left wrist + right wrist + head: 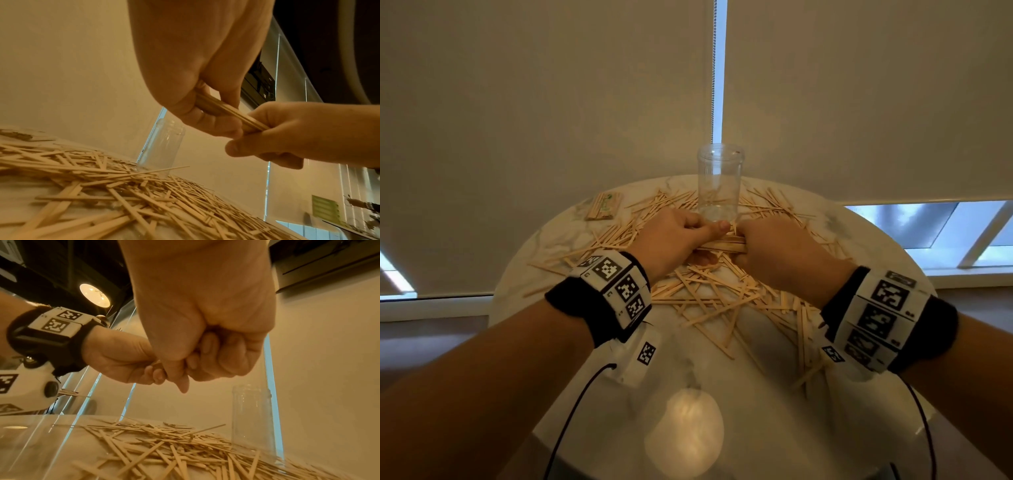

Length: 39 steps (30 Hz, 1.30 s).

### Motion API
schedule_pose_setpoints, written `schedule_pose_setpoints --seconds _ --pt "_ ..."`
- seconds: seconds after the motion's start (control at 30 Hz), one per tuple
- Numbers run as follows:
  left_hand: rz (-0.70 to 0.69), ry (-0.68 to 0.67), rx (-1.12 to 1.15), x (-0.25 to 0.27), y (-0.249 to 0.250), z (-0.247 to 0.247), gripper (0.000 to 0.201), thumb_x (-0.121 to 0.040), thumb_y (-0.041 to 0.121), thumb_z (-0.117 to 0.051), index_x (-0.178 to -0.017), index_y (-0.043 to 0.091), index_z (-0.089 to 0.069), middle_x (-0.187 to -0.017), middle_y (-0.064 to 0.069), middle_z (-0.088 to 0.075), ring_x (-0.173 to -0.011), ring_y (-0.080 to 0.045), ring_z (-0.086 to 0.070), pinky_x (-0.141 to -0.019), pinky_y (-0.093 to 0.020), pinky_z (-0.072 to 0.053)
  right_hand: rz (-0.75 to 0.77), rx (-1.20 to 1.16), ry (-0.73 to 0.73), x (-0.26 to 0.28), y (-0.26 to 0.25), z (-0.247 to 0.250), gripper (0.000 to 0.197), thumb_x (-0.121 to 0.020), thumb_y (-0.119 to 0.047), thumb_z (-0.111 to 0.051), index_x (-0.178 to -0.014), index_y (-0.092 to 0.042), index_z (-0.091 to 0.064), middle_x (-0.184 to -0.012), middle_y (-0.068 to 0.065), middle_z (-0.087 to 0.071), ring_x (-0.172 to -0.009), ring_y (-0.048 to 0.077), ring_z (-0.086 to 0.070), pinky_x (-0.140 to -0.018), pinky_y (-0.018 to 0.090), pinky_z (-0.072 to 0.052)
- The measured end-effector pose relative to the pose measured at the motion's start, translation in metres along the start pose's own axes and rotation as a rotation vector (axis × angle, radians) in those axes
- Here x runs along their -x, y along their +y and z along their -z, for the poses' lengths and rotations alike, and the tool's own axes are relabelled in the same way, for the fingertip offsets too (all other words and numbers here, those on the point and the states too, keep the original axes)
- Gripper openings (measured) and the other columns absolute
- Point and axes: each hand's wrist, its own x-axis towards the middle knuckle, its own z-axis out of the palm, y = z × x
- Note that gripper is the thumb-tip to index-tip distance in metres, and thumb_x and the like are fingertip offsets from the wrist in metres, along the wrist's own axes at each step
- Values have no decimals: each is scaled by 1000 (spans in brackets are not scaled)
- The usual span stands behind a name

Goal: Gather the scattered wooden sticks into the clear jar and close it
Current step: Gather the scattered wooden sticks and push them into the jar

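left hand point(671, 236) and right hand point(777, 250) both clench one stick bundle point(228, 112), frame centre | clear jar point(719, 185) just above, empty | risk: loose grip spills sticks, knocks jar

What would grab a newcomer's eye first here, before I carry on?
Probably the wooden sticks strewn in a heap across the round marble table. Next, the left hand and right hand together gripping a bundle of sticks just above the heap. Behind them the clear jar stands upright, open and empty.
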Motion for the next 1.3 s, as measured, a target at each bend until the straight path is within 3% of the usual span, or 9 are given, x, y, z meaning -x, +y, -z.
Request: schedule_pose_setpoints --seconds 0.2,0.3,0.43,0.57,0.7,0.77,0.83,1.0,1.3 --pt "-72 165 -311 -5 -6 -9 51 -88 51 -69 -56 12 -64 -39 6 -55 -35 -4 -48 -41 -12 -38 -15 73 -147 -4 0 -5 42 -91 -59 -57 -91 -17 -63 -66 -5 -51 -68 15 -55 -59 28 -41" --pt "-31 294 -294 -20 -13 -4 54 -87 50 -70 -61 3 -64 -43 4 -53 -36 -7 -45 -44 -19 -39 -10 -130 -75 -6 3 -5 54 -79 -72 -60 -91 -20 -64 -68 -5 -58 -62 9 -54 -52 25 -38" --pt "27 285 -115 -42 -14 -1 46 -87 48 -70 -66 8 -64 -50 -3 -55 -37 -7 -46 -45 -21 -40 -17 -246 106 -19 8 -2 63 -93 -72 -30 -68 -21 -56 -58 -3 -54 -53 12 -49 -53 28 -36" --pt "127 204 31 -75 -4 8 54 -98 57 -48 -93 8 -71 -75 -8 -75 -54 -14 -63 -51 -24 -51 -130 -192 133 -55 33 20 58 -98 -63 -36 -68 -22 -65 -54 -2 -54 -50 12 -50 -50 26 -30" --pt "169 370 114 -131 -7 24 35 -103 30 -52 -103 -1 -67 -82 -11 -72 -63 -18 -65 -54 -22 -54 -208 -150 252 -109 75 46 56 -99 -59 -41 -72 -18 -68 -58 3 -57 -51 17 -50 -51 27 -34" --pt "184 328 -12 -164 -14 27 33 -92 27 -70 -117 6 -63 -107 -11 -71 -87 -20 -68 -77 -32 -60 -228 -63 322 -144 91 49 57 -98 -57 -43 -76 -12 -71 -60 8 -59 -53 22 -52 -51 29 -35" --pt "236 215 -168 -191 -16 24 75 -78 37 -83 -139 13 -46 -134 -10 -59 -116 -26 -61 -99 -40 -52 -228 16 357 -178 100 48 55 -96 -56 -47 -76 -10 -69 -60 6 -56 -55 22 -52 -49 28 -32" --pt "108 140 -250 -232 -20 9 118 -65 49 -89 -153 9 -21 -145 -7 -50 -128 -26 -52 -106 -38 -44 -46 214 166 -245 87 27 45 -93 -50 -59 -77 -8 -65 -63 2 -52 -68 23 -54 -61 31 -39" --pt "-18 188 -83 -234 -31 4 61 -70 29 -90 -118 17 -53 -98 8 -65 -89 -11 -64 -76 -28 -54 57 194 -222 -277 64 5 34 -102 -33 -50 -115 -10 -72 -113 6 -70 -103 25 -62 -85 31 -46"
